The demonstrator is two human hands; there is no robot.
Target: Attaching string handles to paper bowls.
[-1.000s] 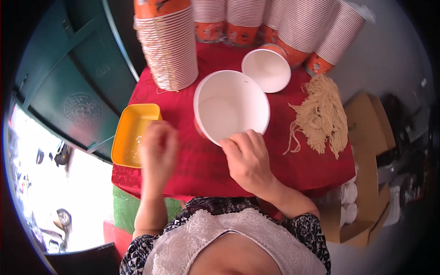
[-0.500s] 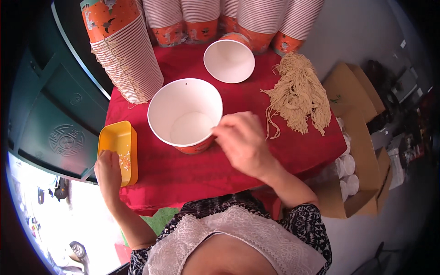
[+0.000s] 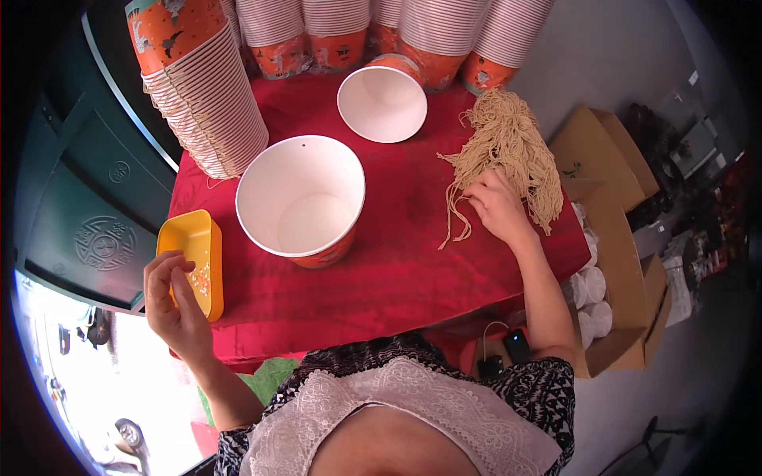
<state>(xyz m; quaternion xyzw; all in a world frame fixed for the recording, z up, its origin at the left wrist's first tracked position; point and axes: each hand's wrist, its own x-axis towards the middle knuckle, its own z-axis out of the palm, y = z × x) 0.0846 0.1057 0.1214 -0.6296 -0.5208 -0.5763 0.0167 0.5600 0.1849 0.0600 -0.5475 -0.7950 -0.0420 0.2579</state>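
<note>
A bundle of beige strings (image 3: 516, 151) lies at the table's right. My right hand (image 3: 502, 210) is at its near edge, fingers pinched on loose strands. At the left, my left hand (image 3: 178, 305) hovers over the edge of a yellow tray (image 3: 216, 266), its fingers curled in toward the thumb. Whatever they may hold is too small to make out. Tiny pale and orange bits (image 3: 202, 278) are scattered in the tray. Between my hands, untouched, a large paper bucket (image 3: 317, 170) stands open, white inside and orange outside, with a small hole near its far rim.
Another paper bucket (image 3: 385, 107) lies tilted behind, its mouth toward me. A tall stack of buckets with string loops (image 3: 214, 111) stands at the back left. More wrapped stacks (image 3: 341, 24) line the far edge. Cardboard boxes (image 3: 619, 278) stand beside the red-covered table (image 3: 413, 270).
My right hand has left the near bucket's rim and moved right to the strings. My left hand has lifted and turned slightly at the tray, its fingers now showing more.
</note>
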